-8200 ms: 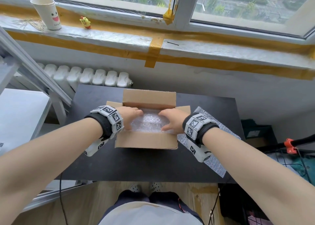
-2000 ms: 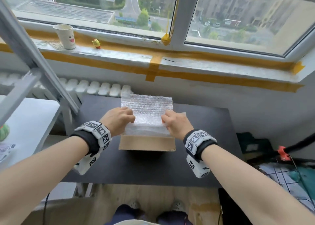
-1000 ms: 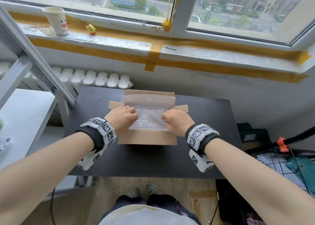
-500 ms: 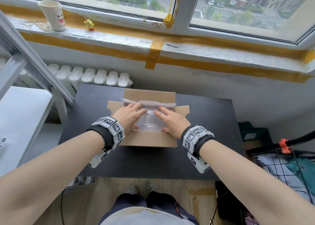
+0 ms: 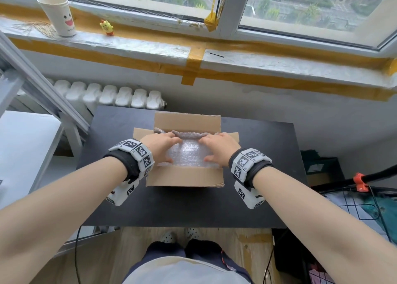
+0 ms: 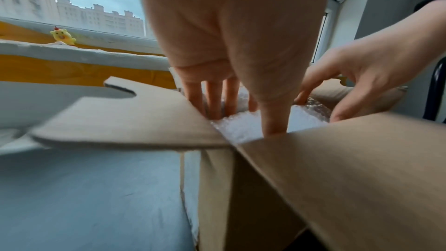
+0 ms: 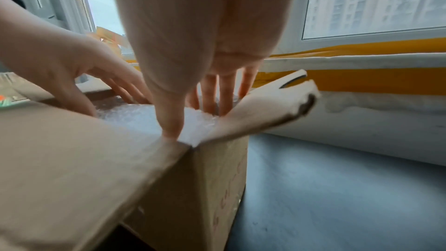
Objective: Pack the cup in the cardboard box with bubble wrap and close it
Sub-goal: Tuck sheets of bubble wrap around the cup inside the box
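Wrist views show both flat hands (image 6: 229, 35) (image 7: 193, 31) pressing white bubble wrap (image 5: 187, 154) into the open-flapped box (image 5: 184, 175); the head view shows the counter (image 5: 171, 206).

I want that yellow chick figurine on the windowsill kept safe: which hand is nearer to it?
Left. The left hand is in the cardboard box, below and right of the yellow chick figurine; the right hand is farther right.

Soft window daylight, blurred wrist views
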The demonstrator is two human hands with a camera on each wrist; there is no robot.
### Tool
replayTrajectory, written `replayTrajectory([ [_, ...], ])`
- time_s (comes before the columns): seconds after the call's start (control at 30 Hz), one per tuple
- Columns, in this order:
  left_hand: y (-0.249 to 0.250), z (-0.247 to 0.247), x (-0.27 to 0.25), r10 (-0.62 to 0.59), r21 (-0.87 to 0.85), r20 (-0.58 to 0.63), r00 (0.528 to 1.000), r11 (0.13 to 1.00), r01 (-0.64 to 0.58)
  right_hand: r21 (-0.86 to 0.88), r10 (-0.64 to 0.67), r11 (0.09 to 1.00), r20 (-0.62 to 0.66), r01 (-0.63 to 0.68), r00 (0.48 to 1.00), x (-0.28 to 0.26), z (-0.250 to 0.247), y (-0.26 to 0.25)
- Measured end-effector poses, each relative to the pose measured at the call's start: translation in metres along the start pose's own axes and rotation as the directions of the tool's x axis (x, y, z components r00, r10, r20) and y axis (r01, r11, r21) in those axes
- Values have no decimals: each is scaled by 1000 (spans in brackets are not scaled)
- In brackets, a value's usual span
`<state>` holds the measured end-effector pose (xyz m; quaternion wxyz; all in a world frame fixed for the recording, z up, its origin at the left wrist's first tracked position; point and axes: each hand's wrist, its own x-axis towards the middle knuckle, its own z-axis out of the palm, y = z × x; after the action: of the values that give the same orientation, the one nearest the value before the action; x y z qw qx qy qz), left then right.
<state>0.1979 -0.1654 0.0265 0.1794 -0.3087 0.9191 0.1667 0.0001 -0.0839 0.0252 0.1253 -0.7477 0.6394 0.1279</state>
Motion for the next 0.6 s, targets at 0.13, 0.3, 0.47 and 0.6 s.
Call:
replayTrajectory([
  [0.13, -3, -6, -11, 20, 47, -139, 990, 999, -14, -76, 11, 997, -203, -27, 979, -11, -4, -1],
  [0.3, -3, -7, -15, 50, 171, -308, 950, 985, 4, -16, 27, 999, -244, -32, 969, -15, -2, 1],
  [0.47, -3, -6, -17, -7, 137, -189, 982, 990, 34, 15, 21, 1000, -143, -19, 989, -17, 0, -2],
  [0.6, -8, -7, -21, -29, 208, -65, 997, 977, 42, -67, -25, 997, 15, 26, 1000, -18, 2, 2],
])
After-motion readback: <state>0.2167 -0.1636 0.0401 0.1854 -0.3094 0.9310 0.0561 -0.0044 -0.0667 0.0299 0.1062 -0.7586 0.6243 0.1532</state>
